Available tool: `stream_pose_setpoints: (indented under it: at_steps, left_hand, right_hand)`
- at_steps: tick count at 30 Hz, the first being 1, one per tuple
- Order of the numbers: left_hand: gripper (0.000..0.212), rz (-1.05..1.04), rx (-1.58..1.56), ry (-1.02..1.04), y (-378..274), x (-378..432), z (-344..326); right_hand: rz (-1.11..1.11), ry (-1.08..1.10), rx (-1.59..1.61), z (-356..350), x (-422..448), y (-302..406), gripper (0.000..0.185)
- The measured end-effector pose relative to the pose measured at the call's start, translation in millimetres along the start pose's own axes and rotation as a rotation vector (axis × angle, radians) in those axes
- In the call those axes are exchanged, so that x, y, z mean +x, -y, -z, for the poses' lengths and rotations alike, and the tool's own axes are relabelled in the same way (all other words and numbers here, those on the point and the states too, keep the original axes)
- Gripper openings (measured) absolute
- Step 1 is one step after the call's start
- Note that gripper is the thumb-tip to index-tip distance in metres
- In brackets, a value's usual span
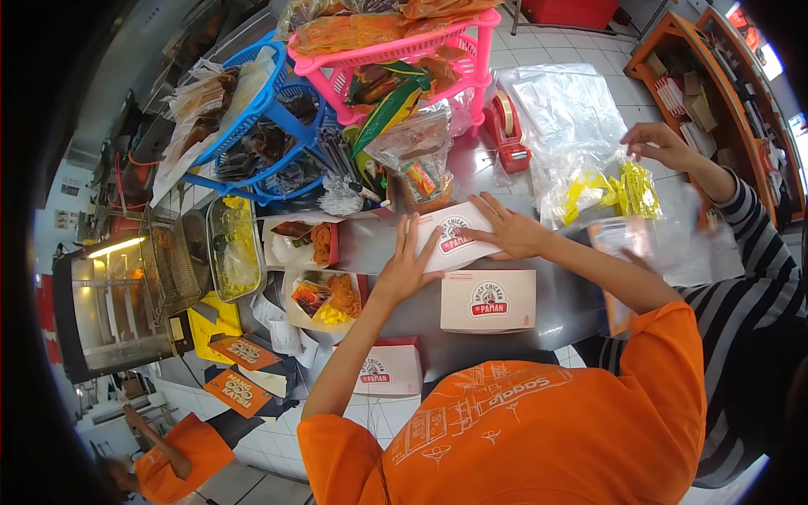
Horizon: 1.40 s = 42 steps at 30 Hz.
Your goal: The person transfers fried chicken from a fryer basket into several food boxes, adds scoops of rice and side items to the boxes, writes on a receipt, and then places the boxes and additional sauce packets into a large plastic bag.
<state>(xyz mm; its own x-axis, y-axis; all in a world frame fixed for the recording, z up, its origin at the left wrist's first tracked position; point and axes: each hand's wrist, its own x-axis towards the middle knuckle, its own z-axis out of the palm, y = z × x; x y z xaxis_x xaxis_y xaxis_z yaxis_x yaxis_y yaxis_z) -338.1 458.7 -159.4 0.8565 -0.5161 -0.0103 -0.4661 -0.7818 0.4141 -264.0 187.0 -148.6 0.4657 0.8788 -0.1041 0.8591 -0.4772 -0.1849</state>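
Note:
My left hand (404, 265) lies along the left side of a closed white cardboard food box (451, 243), with its fingers on the lid. The right end of that lid is under my right hand (508, 230), fingers spread flat. Just below it sits another closed food box (489, 322). A third closed box (386, 372) stands near the table edge, by my left forearm. To the left are two open boxes: one (325, 322) holds fried chicken, a yellow food and sachets; the other (271, 259) holds fried chicken and a white wrapped item.
A metal tray of yellow food (221, 290), a blue basket rack (278, 117) and a pink rack (391, 63) stand around the steel table. A red tape dispenser (514, 154) sits beside clear plastic bags (562, 101). A person in striped sleeves (757, 214) handles bags at right; another person (183, 454) is lower left.

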Motion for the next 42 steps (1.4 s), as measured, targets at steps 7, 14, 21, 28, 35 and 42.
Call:
stream_pose_setpoints:
  at_steps: [7, 14, 21, 28, 35, 42]
  left_hand:
    - [0.08, -0.066, 0.213, -0.014, 3, 7, -8]
    - [0.061, -0.024, -0.02, -0.05, 5, -6, -15]
    - [0.048, 0.171, -0.65, -0.362, -9, -8, -54]
    - [0.05, 0.187, -0.969, -0.397, -35, 5, -14]
    - [0.051, 0.006, -0.899, -0.317, -91, -46, 16]
    - [0.047, 0.119, -0.739, -0.39, -86, -125, 21]
  right_hand:
    - [0.088, -0.221, -0.143, -11, -6, -3, 0.061]
    - [-0.075, -0.198, 0.21, -9, -10, 17, 0.052]
    - [-0.78, -0.28, 1.116, -71, -3, 11, 0.048]
    - [-0.788, -0.64, 1.762, -36, -13, 27, 0.053]
    - [-0.713, -0.869, 1.511, -1, -101, 127, 0.064]
    - [-0.941, -0.902, 0.262, 9, -87, 221, 0.06]
